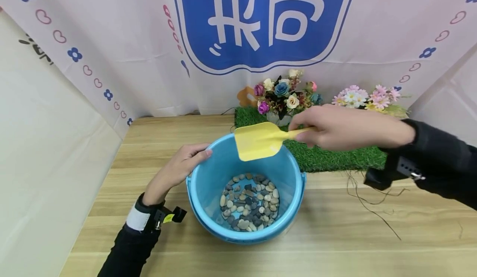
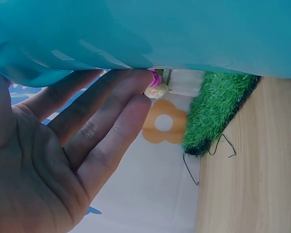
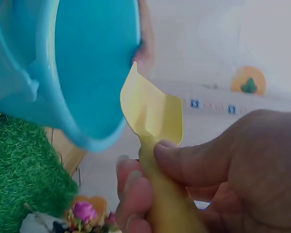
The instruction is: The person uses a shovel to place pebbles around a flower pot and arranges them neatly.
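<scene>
A light-blue bucket (image 1: 246,237) stands on the table, with grey, white and tan pebbles (image 1: 249,202) over its bottom. At its far left rim, my left hand (image 1: 180,165) holds on, thumb at the rim and fingers along the outer wall, as the left wrist view shows. My right hand (image 1: 331,128) grips the handle of a yellow toy shovel (image 1: 257,140), thumb on top and fingers wrapped beneath. The shovel's blade overlaps the bucket's far rim in the head view, and nothing shows on it. In the right wrist view the blade (image 3: 155,111) points toward the bucket's opening.
Behind the bucket lies an artificial grass mat (image 1: 335,157). A pot of mixed artificial flowers (image 1: 287,92) and some pink and white flowers (image 1: 369,97) stand along the back. Dark thin strands (image 1: 367,202) lie on the wooden table (image 1: 335,244). A printed curtain (image 1: 141,74) hangs behind.
</scene>
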`<state>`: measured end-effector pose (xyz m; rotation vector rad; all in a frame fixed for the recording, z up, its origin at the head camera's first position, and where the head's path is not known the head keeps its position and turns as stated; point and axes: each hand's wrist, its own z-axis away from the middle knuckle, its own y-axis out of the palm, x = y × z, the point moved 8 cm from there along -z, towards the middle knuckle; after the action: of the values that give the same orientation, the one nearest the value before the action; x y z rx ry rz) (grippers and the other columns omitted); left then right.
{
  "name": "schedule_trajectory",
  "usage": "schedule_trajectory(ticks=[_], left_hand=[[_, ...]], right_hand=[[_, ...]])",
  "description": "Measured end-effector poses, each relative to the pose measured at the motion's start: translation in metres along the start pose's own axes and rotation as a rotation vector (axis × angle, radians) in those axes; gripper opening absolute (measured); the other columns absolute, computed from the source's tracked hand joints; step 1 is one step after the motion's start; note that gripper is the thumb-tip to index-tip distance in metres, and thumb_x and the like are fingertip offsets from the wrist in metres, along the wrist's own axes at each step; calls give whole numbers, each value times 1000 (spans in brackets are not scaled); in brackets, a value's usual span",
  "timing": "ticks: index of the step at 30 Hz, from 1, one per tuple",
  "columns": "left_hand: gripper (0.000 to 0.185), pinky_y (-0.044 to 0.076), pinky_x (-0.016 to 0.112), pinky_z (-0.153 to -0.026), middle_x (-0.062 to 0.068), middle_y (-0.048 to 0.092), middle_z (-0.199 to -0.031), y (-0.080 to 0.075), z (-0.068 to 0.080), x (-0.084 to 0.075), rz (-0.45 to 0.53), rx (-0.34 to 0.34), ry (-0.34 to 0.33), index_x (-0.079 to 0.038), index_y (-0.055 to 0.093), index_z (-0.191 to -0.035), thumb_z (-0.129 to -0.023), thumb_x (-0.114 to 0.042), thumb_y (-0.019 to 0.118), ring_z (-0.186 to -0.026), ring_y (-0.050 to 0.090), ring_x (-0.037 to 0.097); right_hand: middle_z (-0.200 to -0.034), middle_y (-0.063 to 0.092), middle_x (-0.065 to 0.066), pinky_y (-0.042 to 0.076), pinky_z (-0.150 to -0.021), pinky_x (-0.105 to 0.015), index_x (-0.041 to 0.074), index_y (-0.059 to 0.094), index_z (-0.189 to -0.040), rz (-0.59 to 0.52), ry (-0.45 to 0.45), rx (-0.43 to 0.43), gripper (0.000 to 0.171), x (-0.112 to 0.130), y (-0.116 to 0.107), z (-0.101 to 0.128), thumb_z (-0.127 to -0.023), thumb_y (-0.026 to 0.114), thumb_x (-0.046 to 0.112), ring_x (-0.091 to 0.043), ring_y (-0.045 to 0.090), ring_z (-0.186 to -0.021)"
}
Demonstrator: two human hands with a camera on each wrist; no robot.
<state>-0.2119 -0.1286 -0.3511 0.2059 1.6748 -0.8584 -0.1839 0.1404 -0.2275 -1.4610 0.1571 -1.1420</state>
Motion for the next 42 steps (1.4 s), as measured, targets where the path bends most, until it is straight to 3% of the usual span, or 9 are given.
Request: schedule_trajectory(ticks=[4,9,18,24,30,37,42], left_hand=[[38,63,40,-58,12,73,-85,0,-1,-1,-14,-3,6,8,58,-134,-109,-15,42,-64,73,25],[37,63,39,-59,12,73,-87,0,-1,-2,-32,-10,12,7,59,-134,-109,-15,43,-65,73,24],[38,63,39,-59,15,73,-92,0,-3,-2,-21,-4,25,7,58,-135,-109,-15,43,-66,74,24],[38,63,41,-61,17,73,-97,0,-3,-1,-6,2,20,7,58,-135,-109,-16,42,-70,74,25],[38,63,40,-62,19,73,-99,1,-2,0,3,10,3,8,57,-135,-109,-16,42,-72,74,25],[37,63,39,-62,17,73,-98,0,-1,0,-4,1,22,8,58,-134,-109,-15,42,-73,75,24],[37,63,39,-61,16,73,-96,0,-2,-1,-15,3,32,7,59,-134,-109,-14,42,-71,75,23]], right_hand=[[-74,55,2,42,-51,-29,13,72,-107,74,-11,40,14,18,11,-19,-105,59,15,-11,46,-55],[-78,59,-1,39,-48,-25,8,73,-117,189,52,115,18,29,31,-41,-102,62,11,-12,46,-54],[-74,53,-1,44,-50,-24,10,67,-101,436,153,239,9,41,59,-75,-103,61,16,-15,49,-59],[-74,40,-1,41,-53,-26,12,59,-99,480,184,312,5,44,73,-94,-100,60,7,-15,43,-62],[-76,42,0,41,-54,-25,13,60,-105,505,221,377,6,39,81,-103,-100,63,11,-15,45,-64],[-78,50,1,38,-55,-26,15,62,-118,606,245,471,15,36,93,-105,-103,59,18,-12,43,-61],[-70,45,1,33,-51,-26,16,65,-106,668,207,467,6,40,100,-108,-103,60,17,-13,37,-55]])
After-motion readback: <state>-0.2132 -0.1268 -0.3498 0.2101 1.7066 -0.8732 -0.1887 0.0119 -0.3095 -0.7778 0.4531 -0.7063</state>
